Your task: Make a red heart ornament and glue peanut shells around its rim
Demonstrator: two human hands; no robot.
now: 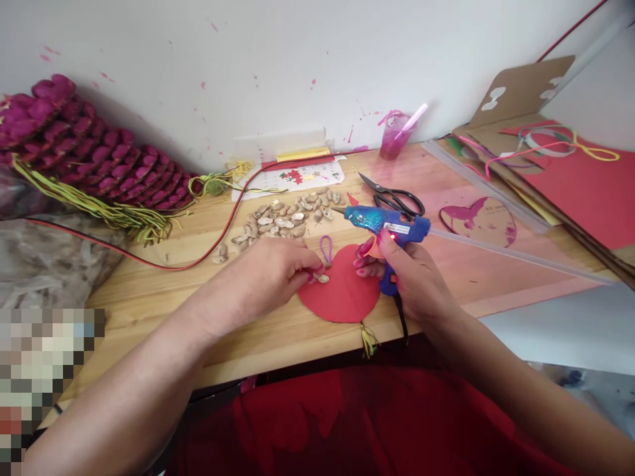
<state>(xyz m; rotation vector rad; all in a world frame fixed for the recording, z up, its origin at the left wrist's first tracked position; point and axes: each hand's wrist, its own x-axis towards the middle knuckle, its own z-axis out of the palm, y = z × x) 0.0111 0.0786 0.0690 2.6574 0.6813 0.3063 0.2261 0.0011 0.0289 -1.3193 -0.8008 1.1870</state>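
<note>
A red heart-shaped card [342, 297] lies near the table's front edge, with a purple loop [326, 249] at its top and a yellow-green tassel [368, 340] at its bottom. My left hand [285, 264] is closed over the card's left side, its fingertips pinching a peanut shell [321, 278] at the surface. In my right hand [404, 268] is a blue glue gun [387, 221], gripped by its handle above the card's right side. Its nozzle points left, and a small red light glows on its body. Behind my left hand lies a pile of peanut shells [278, 221].
Black scissors [397, 198] lie behind the glue gun. Stacked magenta pieces [99, 152] lean at the left. A stained cup [397, 135] stands by the wall. At right are a paint-marked cardboard heart [489, 221] and red card [595, 185]. A red-black cable [233, 228] crosses the table.
</note>
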